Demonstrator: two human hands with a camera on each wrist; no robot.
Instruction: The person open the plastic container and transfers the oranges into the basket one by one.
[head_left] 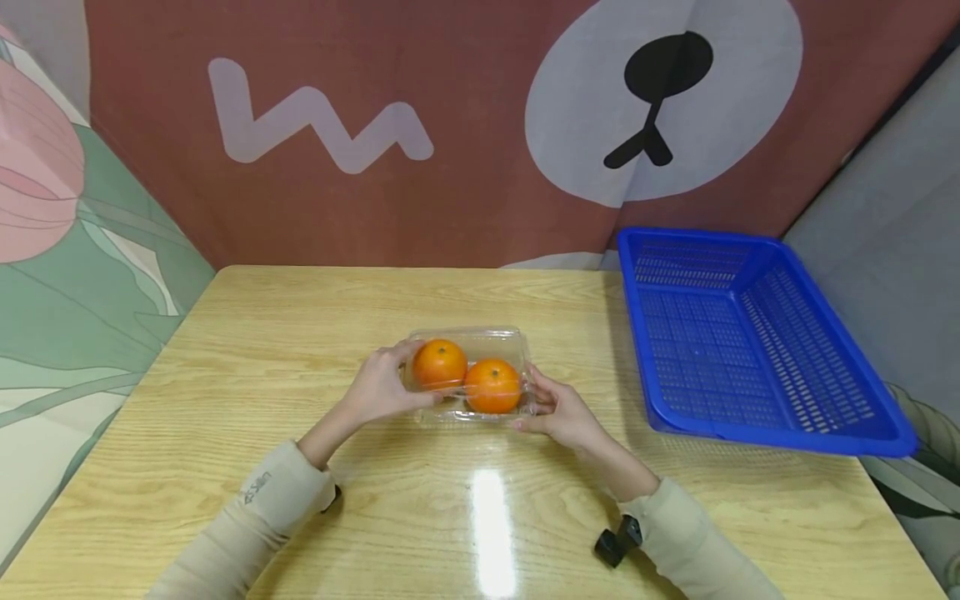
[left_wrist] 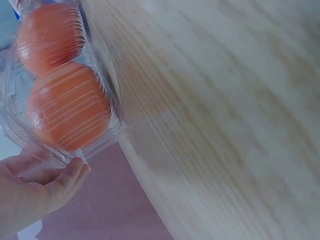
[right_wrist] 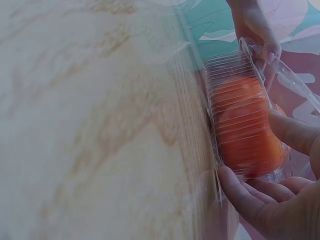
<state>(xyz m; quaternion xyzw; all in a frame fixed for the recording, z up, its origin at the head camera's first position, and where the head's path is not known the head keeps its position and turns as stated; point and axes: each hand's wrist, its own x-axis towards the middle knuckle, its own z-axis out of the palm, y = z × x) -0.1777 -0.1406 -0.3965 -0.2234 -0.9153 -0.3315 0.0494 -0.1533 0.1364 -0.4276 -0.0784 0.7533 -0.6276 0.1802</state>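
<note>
A clear plastic clamshell box [head_left: 480, 340] with ridged walls is on the wooden table, between both hands. Inside lie two oranges, the left one [head_left: 439, 364] slightly farther back than the right one [head_left: 492, 386]. My left hand [head_left: 386, 383] grips the box's left end, thumb at the front and fingers behind. At the opposite end, my right hand [head_left: 558, 408] holds the corner between thumb and fingers. The right wrist view shows the clear lid [right_wrist: 295, 80] angled up from the ridged base. Through the plastic, both oranges show in the left wrist view.
A blue plastic basket [head_left: 757, 433] with slotted walls stands at the right of the wooden table [head_left: 300, 333]. Behind the table hangs a brown printed cloth [head_left: 480, 208]. Black wrist-camera parts [head_left: 618, 542] show beside the right sleeve.
</note>
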